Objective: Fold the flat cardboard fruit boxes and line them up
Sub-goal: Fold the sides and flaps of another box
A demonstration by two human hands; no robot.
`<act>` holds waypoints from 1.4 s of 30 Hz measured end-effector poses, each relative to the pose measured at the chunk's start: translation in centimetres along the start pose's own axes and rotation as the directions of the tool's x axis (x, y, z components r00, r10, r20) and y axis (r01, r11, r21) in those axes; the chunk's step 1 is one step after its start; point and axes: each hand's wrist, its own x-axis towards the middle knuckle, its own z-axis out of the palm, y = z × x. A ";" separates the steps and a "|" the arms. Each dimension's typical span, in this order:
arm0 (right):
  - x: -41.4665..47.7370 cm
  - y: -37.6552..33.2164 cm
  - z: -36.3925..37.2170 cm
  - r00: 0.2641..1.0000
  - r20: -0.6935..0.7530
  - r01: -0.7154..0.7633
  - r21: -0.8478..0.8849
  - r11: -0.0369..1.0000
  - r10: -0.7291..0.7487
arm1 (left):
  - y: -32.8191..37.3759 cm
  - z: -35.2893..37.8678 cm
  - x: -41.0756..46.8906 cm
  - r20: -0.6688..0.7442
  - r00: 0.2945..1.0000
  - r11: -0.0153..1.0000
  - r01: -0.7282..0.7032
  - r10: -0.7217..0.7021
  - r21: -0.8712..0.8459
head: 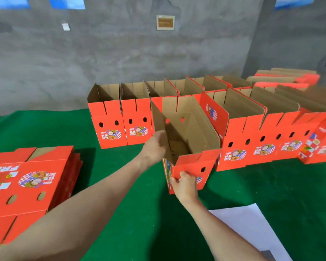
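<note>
On the green bench (252,185), the left grip (154,146) is clamping the open box (194,127) by its left wall and the right grip (184,185) is pinching its near flap, just beside the folded row (262,147) on the right.

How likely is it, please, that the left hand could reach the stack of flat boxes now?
Probably yes: the stack of flat boxes lies just beside the left forearm, nothing between. The left hand would first have to release the half-folded box it holds.
</note>
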 end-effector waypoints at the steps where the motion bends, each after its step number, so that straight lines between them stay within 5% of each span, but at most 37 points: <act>1: 1.0 0.4 -0.6 1.000 -0.007 -0.022 -0.037 0.999 0.022 | 0.5 0.6 0.6 0.054 0.998 0.999 -0.037 0.039 -0.026; 4: 4.6 2.0 -3.1 0.997 -0.001 -0.081 -0.134 0.988 0.082 | 2.8 2.9 2.8 0.144 0.986 0.990 -0.067 0.086 -0.128; 10: 8.5 4.8 -4.1 0.998 0.006 -0.064 -0.300 0.952 0.069 | 5.7 7.0 7.0 0.173 0.973 0.987 -0.159 0.152 0.031; 27: 12.6 7.3 -5.2 0.996 -0.092 -0.041 -0.365 0.930 0.008 | 7.7 9.0 9.7 0.150 0.981 0.990 -0.132 0.122 0.058; 33: 10.8 6.7 -4.9 0.992 -0.084 -0.115 -0.222 0.968 0.099 | 6.9 8.1 9.2 0.200 0.978 0.994 -0.082 0.067 0.067; 36: 8.5 5.6 -5.0 0.932 -0.354 0.056 -0.060 0.997 -0.074 | 7.2 7.4 9.1 0.225 0.973 0.998 -0.054 0.049 0.016; 39: 8.9 3.6 -6.6 0.771 -0.543 0.292 -0.166 0.942 -0.334 | 7.4 6.9 8.5 0.244 0.970 0.992 0.020 0.011 -0.125; 42: 10.1 1.1 -8.7 0.843 -0.338 0.271 -0.405 0.873 -0.419 | 6.9 6.0 7.3 0.276 0.961 0.985 0.058 -0.011 -0.163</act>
